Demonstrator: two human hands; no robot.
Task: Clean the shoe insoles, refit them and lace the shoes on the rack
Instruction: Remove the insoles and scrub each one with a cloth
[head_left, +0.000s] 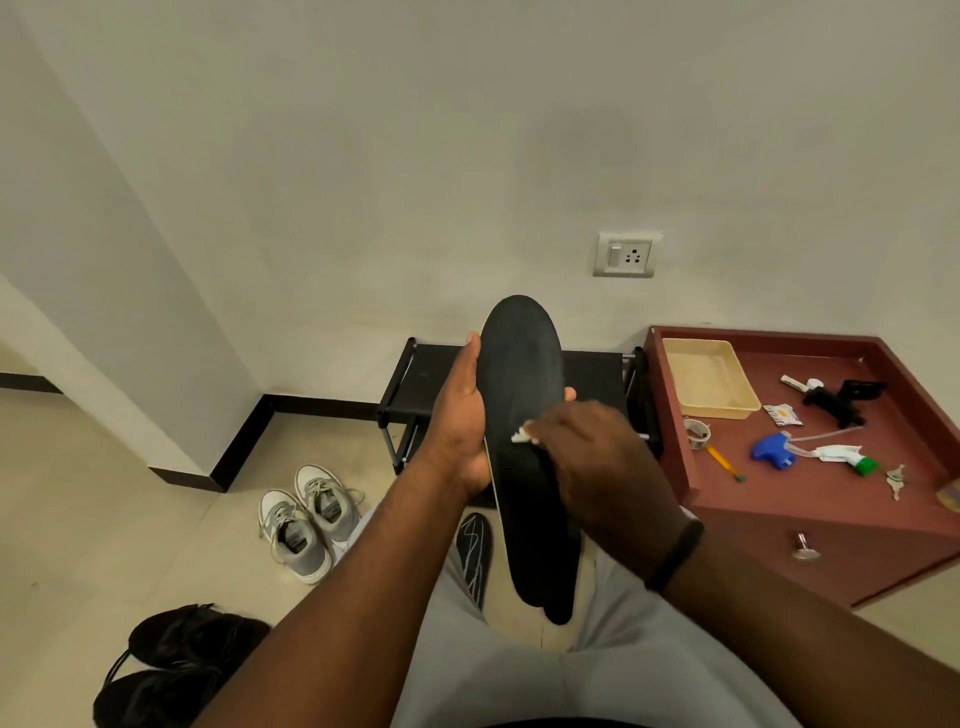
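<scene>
Head view, looking down at both hands. The left hand (464, 415) grips a black insole (524, 415) by its left edge, thumb up along the rim and fingertips showing at the right edge, holding it upright in front of the black shoe rack (415, 384). The right hand (587, 457) is curled over the insole's middle and pinches a small white wipe (521, 435) against its surface; a black band (675, 555) circles that wrist. A second dark insole (474, 558) with pale markings lies between the person's knees. On the floor to the left stand a pair of grey laced sneakers (306, 519), and nearer, a pair of black shoes (176, 660). At right, a red-brown worktop (810, 483) carries a beige tray (709, 378), a blue spray head (774, 449), a white tube with a green cap (847, 457), a pencil (724, 462) and keys (894, 480).
</scene>
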